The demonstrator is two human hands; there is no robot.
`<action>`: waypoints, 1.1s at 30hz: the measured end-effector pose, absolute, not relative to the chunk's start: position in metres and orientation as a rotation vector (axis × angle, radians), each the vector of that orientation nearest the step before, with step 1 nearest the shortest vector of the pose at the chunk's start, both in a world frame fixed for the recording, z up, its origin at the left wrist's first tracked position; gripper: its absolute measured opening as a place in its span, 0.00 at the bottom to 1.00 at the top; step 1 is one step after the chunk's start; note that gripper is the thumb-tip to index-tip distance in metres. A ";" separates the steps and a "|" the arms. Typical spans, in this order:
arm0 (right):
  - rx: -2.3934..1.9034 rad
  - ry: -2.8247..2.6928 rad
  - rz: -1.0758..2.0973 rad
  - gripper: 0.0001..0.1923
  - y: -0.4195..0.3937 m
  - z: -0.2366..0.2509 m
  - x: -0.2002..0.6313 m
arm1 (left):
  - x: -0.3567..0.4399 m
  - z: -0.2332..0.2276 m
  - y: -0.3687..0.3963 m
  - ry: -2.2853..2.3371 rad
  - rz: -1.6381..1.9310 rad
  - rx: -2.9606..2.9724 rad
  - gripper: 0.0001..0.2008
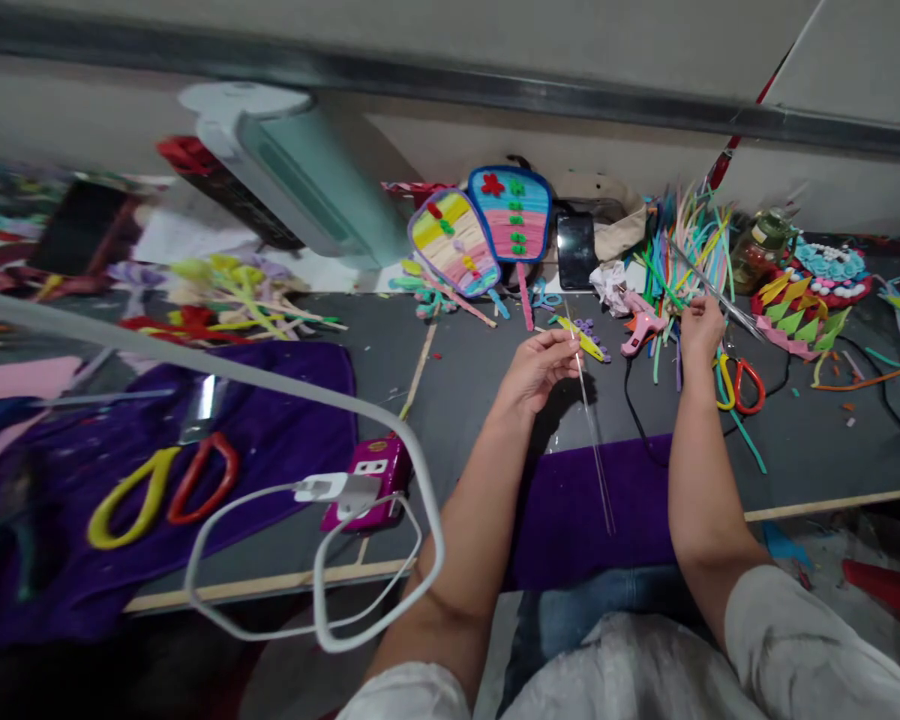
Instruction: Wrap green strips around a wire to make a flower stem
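My left hand [544, 370] is closed in a pinch on a few thin, shiny wires [592, 430], which hang down over a purple cloth [592, 500]. My right hand [701, 330] is closed at a bundle of thin silvery wires [731, 305] that slants past its fingers. Just behind it lies a pile of colourful pipe cleaners [690, 245]. A pink glue gun [643, 325] rests between the two hands, and scissors with yellow and red handles [750, 386] lie beside my right forearm.
Two striped fan-shaped crafts [511, 215] lean near the wall beside a phone [576, 250]. To the left are a magenta power strip [371, 480] with a looping white cable [427, 470], large scissors [202, 480] and pliers [15, 530]. A glass jar [761, 250] stands at right.
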State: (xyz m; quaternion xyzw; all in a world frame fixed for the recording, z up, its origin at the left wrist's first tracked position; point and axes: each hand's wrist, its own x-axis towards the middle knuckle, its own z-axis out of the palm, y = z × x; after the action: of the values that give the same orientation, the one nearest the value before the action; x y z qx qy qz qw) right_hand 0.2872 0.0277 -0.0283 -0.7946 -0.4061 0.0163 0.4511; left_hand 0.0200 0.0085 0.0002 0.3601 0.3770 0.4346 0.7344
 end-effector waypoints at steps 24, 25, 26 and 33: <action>-1.971 -0.821 -0.181 0.08 0.021 -0.012 0.264 | 0.020 0.002 0.008 0.846 0.953 0.796 0.16; -1.960 -0.832 -0.193 0.08 0.021 -0.013 0.262 | 0.020 0.002 0.008 0.845 0.953 0.798 0.16; -1.945 -0.846 -0.199 0.08 0.020 -0.014 0.261 | 0.020 0.002 0.008 0.844 0.952 0.801 0.16; -1.759 -0.740 -0.157 0.09 0.024 -0.023 0.269 | 0.020 0.000 0.009 0.854 0.949 0.802 0.17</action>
State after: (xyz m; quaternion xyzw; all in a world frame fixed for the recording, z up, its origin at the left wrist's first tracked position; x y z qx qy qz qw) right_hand 0.2690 0.0243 -0.0229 -0.7512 -0.3160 -0.0672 0.5756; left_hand 0.0200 0.0091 -0.0005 0.3641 0.3878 0.4310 0.7289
